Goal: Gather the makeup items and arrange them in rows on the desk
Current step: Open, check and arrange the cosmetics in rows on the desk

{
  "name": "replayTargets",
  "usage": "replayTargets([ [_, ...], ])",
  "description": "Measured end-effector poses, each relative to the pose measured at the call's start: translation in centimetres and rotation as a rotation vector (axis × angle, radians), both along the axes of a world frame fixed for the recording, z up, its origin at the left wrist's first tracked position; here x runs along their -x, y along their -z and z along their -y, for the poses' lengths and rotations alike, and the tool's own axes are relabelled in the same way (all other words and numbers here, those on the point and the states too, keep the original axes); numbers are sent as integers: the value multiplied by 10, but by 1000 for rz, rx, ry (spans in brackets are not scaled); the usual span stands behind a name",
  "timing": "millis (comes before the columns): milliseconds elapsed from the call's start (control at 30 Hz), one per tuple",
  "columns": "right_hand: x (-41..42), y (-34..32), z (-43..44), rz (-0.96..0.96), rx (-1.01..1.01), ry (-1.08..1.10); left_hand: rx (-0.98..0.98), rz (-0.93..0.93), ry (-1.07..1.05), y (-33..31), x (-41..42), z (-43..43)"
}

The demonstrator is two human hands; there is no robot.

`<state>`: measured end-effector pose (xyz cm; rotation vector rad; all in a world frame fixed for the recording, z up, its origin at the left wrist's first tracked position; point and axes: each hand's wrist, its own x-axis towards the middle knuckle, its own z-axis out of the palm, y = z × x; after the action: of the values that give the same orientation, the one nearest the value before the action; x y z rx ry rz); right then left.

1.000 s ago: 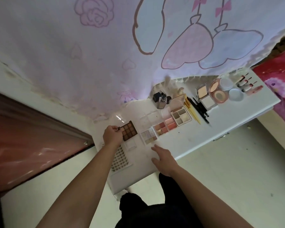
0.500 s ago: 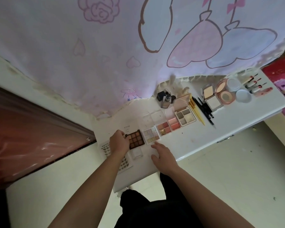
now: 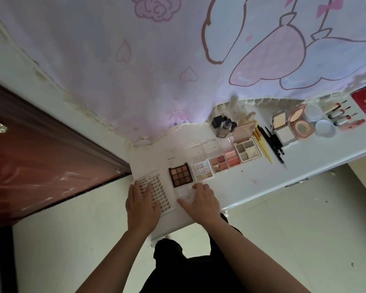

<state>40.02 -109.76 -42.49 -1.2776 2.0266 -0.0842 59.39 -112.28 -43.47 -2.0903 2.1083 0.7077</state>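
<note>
Head view is showing the left hand lying flat, fingers spread, on the lash tray at the desk's near-left corner. The right hand is pressing open on a clear lid, just beside the brown palette. A careless nudge is likely to skew that palette's row.

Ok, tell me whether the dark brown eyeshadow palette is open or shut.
Open. The dark brown eyeshadow palette lies flat on the desk with its grid of brown pans exposed.

pink cartoon curtain hangs behind the white desk; pale tiled floor, reddish door.
</note>
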Motion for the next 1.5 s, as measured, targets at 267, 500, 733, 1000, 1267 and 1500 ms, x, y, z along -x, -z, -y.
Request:
replayTargets([
  [267, -12, -1, -1, -42, 8, 34, -95, 1, 108, 0, -11, 1],
  [500, 22, -5, -19, -72, -40, 158, -133, 33, 146, -1, -10, 12],
  [733, 40, -41, -11, 218, 160, 416, -132, -36, 83, -24, 0, 29],
  [1000, 25, -109, 15, 779, 370, 335, -447, -1138, -313, -140, 44, 49],
  [1267, 28, -145, 27, 902, 369, 186, -437, -1315, -303, -177, 38, 57],
  [1500, 32, -158, 25, 951, 358, 212, -414, -1358, -354, -180, 42, 53],
])
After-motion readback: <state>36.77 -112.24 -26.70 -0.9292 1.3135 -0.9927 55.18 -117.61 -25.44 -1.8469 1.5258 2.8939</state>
